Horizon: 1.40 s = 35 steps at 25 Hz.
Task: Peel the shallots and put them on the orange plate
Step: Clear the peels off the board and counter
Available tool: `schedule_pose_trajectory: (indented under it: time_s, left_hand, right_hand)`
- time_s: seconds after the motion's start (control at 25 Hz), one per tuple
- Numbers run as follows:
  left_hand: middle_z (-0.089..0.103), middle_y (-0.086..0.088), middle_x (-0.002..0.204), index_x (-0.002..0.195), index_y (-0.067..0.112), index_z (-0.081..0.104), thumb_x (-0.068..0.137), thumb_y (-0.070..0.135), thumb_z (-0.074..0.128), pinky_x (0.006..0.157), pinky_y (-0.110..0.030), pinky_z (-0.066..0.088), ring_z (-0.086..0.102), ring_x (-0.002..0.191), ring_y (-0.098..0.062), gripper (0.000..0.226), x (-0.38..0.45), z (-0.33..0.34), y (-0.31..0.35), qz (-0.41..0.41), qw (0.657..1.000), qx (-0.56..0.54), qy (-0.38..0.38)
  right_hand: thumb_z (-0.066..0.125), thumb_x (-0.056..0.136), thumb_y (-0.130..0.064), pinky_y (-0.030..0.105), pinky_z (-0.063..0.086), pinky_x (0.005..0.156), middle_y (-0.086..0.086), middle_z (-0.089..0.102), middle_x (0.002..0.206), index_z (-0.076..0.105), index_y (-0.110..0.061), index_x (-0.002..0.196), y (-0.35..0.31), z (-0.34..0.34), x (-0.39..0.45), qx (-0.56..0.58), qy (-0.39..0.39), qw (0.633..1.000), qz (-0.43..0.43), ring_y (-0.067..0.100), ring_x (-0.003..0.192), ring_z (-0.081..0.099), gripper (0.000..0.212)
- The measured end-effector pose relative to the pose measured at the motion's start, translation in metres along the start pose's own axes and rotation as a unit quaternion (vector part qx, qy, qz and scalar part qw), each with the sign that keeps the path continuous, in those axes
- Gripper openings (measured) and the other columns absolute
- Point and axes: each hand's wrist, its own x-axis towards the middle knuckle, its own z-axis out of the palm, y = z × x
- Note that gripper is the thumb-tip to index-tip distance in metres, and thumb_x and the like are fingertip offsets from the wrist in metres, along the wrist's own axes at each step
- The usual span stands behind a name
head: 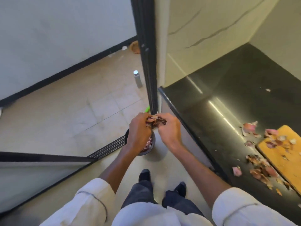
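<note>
Both hands over the bin (pixel 152 145), w/ a wad of shallot skins (pixel 155 120) bunched between them: my left hand (pixel 139 129) curls round it from the left, my right hand (pixel 167 128) pinches it from the right. Bin sits straight below the wad, one bin, already holding skins, so the drop is straight down, left hand nearer its mouth. Right of the bin, up on the black counter (pixel 228 98): one wooden board (pixel 283 154), loose skins scattered, too many to count. No whole shallot or orange plate in view; can't tell where they are.
</note>
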Motion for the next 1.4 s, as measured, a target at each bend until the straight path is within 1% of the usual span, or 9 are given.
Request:
schedule_pose_trajectory:
  time_s: [0.16, 0.28, 0.52, 0.64, 0.72, 0.8, 0.96, 1.2, 1.4]
  left_hand:
    - [0.074, -0.009, 0.104, 0.111, 0.010, 0.077, 0.089, -0.005, 0.067, 0.075, -0.026, 0.043, 0.068, 0.095, -0.027, 0.028, 0.011, -0.003, -0.086, -0.067, 0.998, 0.002, -0.001]
    - [0.072, -0.008, 0.106, 0.112, 0.011, 0.076, 0.088, -0.003, 0.068, 0.077, -0.027, 0.042, 0.067, 0.096, -0.027, 0.029, 0.027, 0.015, -0.148, -0.111, 0.993, -0.009, -0.025]
    - [0.070, -0.005, 0.111, 0.120, 0.014, 0.074, 0.091, 0.006, 0.073, 0.079, -0.023, 0.040, 0.067, 0.101, -0.025, 0.030, 0.071, 0.066, -0.256, -0.171, 0.981, -0.010, -0.094]
    - [0.063, -0.010, 0.142, 0.145, 0.014, 0.060, 0.088, 0.016, 0.079, 0.099, -0.030, 0.046, 0.062, 0.128, -0.031, 0.060, 0.092, 0.084, -0.298, -0.163, 0.969, 0.032, -0.185]
    - [0.035, -0.011, 0.171, 0.163, 0.013, 0.038, 0.084, 0.017, 0.085, 0.118, -0.043, 0.044, 0.048, 0.147, -0.035, 0.092, 0.098, 0.087, -0.318, -0.154, 0.948, 0.076, -0.266]
    - [0.031, -0.011, 0.172, 0.164, 0.012, 0.034, 0.086, 0.016, 0.084, 0.120, -0.046, 0.043, 0.047, 0.148, -0.035, 0.092, 0.098, 0.087, -0.330, -0.153, 0.943, 0.099, -0.278]
    - [0.074, -0.007, 0.126, 0.128, 0.014, 0.071, 0.100, 0.010, 0.066, 0.095, -0.037, 0.055, 0.069, 0.117, -0.029, 0.029, 0.085, 0.068, -0.312, -0.157, 0.970, 0.067, -0.174]
    - [0.076, -0.005, 0.129, 0.131, 0.015, 0.073, 0.098, 0.003, 0.062, 0.106, -0.044, 0.055, 0.070, 0.119, -0.025, 0.037, 0.062, 0.012, -0.207, -0.116, 0.991, -0.039, -0.060]
    - [0.074, 0.000, 0.125, 0.128, 0.015, 0.074, 0.105, 0.014, 0.062, 0.104, -0.032, 0.052, 0.068, 0.115, -0.016, 0.026, 0.054, 0.010, -0.070, 0.033, 0.991, -0.079, -0.103]
  right_hand:
    - [0.067, 0.088, 0.003, 0.027, 0.054, 0.096, -0.006, 0.074, 0.108, 0.082, -0.018, 0.110, 0.007, 0.083, 0.013, -0.044, -0.070, 0.996, 0.025, 0.013, 0.102, 0.068, 0.034]
    - [0.066, 0.092, 0.002, 0.036, 0.052, 0.103, 0.002, 0.072, 0.119, 0.080, -0.016, 0.118, 0.025, 0.138, 0.031, -0.101, -0.112, 0.987, 0.053, 0.021, 0.111, 0.067, 0.034]
    - [0.064, 0.092, 0.003, 0.028, 0.047, 0.099, 0.007, 0.066, 0.127, 0.072, -0.014, 0.133, 0.087, 0.225, 0.078, -0.192, -0.187, 0.959, 0.086, 0.024, 0.118, 0.063, 0.045]
    - [0.065, 0.093, -0.001, 0.027, 0.048, 0.099, 0.006, 0.067, 0.132, 0.065, -0.017, 0.141, 0.120, 0.255, 0.102, -0.221, -0.238, 0.940, 0.103, 0.024, 0.122, 0.063, 0.050]
    - [0.068, 0.092, -0.004, 0.032, 0.049, 0.103, 0.006, 0.067, 0.135, 0.063, -0.016, 0.142, 0.138, 0.267, 0.112, -0.244, -0.250, 0.932, 0.092, 0.026, 0.125, 0.062, 0.052]
    - [0.067, 0.091, -0.001, 0.033, 0.048, 0.102, 0.006, 0.065, 0.135, 0.066, -0.014, 0.137, 0.151, 0.274, 0.117, -0.264, -0.211, 0.938, 0.080, 0.027, 0.123, 0.060, 0.047]
    - [0.067, 0.094, -0.002, 0.024, 0.047, 0.087, 0.001, 0.072, 0.114, 0.077, -0.017, 0.106, 0.146, 0.260, 0.102, -0.210, -0.109, 0.963, 0.130, 0.020, 0.106, 0.066, 0.021]
    - [0.068, 0.097, -0.010, 0.035, 0.061, 0.089, -0.007, 0.078, 0.098, 0.079, -0.026, 0.095, 0.059, 0.186, 0.062, -0.016, -0.001, 0.981, 0.191, 0.016, 0.096, 0.073, 0.019]
    - [0.061, 0.101, -0.006, 0.042, 0.063, 0.092, -0.009, 0.079, 0.095, 0.076, -0.034, 0.094, 0.018, 0.063, 0.014, 0.126, 0.186, 0.959, 0.173, 0.008, 0.094, 0.075, 0.033]
